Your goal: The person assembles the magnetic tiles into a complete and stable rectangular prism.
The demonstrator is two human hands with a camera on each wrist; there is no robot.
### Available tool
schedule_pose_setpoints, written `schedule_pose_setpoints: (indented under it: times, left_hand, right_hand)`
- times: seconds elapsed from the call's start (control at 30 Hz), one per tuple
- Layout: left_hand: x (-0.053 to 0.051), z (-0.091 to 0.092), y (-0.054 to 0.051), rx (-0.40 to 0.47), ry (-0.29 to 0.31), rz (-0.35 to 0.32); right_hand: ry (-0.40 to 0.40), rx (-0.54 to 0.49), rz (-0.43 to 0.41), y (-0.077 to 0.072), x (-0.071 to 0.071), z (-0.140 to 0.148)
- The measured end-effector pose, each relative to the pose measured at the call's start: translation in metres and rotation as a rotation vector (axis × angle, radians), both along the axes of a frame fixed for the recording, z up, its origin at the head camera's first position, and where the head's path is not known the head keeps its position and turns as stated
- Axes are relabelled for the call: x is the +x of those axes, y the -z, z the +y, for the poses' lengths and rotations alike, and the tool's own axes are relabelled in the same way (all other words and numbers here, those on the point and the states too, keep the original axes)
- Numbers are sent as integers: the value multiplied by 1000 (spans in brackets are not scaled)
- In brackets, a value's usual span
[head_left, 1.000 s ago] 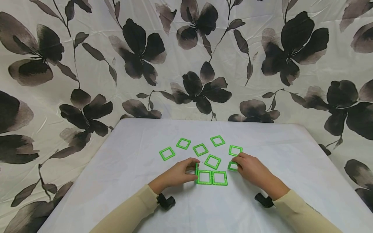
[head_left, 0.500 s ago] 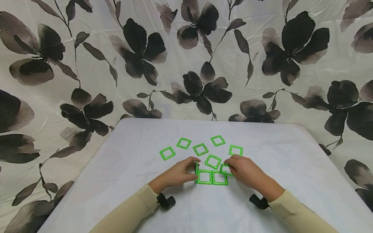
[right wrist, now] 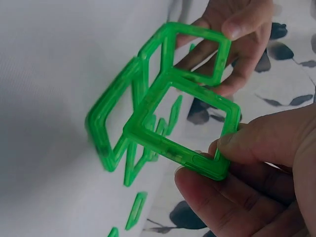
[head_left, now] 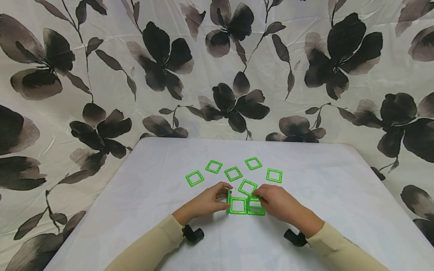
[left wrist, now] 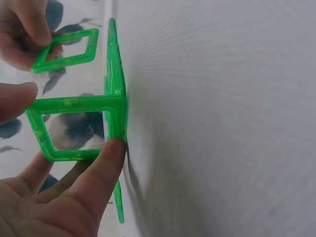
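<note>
Two green square magnetic tiles lie flat side by side: a left flat tile (head_left: 238, 213) and a right flat tile (head_left: 256, 213). Along the outer side of the left one stands an upright tile (left wrist: 74, 103), held by my left hand (head_left: 208, 199) between thumb and fingers. My right hand (head_left: 281, 203) pinches another green tile (right wrist: 173, 150) by one edge, thumb on one face and fingers on the other. This held tile is tilted over the right flat tile. Whether it touches that tile cannot be told.
Several loose green tiles lie beyond the hands on the white table (head_left: 162, 158), among them a near tile (head_left: 247, 194), a left tile (head_left: 190, 182) and a right tile (head_left: 274, 181). A floral cloth (head_left: 285, 75) hangs behind the table.
My right hand has moved left with its tile, from beside the flat pair to over the right flat tile. The left hand has stayed in place on the upright tile.
</note>
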State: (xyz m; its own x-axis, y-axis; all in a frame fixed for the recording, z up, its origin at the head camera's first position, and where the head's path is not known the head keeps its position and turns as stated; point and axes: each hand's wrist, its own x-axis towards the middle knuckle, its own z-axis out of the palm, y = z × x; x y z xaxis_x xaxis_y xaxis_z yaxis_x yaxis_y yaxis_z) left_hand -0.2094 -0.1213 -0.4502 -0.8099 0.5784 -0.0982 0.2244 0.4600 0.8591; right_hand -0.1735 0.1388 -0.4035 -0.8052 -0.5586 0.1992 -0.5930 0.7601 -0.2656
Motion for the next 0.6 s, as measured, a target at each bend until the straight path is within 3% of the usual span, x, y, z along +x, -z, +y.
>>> schedule_pose_setpoints:
  times: [0.27, 0.6]
  left_hand:
    - [-1, -1, 1, 9, 11, -10]
    - [1, -1, -1, 2, 10, -3]
  right_hand:
    - [-66, -35, -29, -2, 4, -7]
    - [-119, -30, 9, 3, 6, -16]
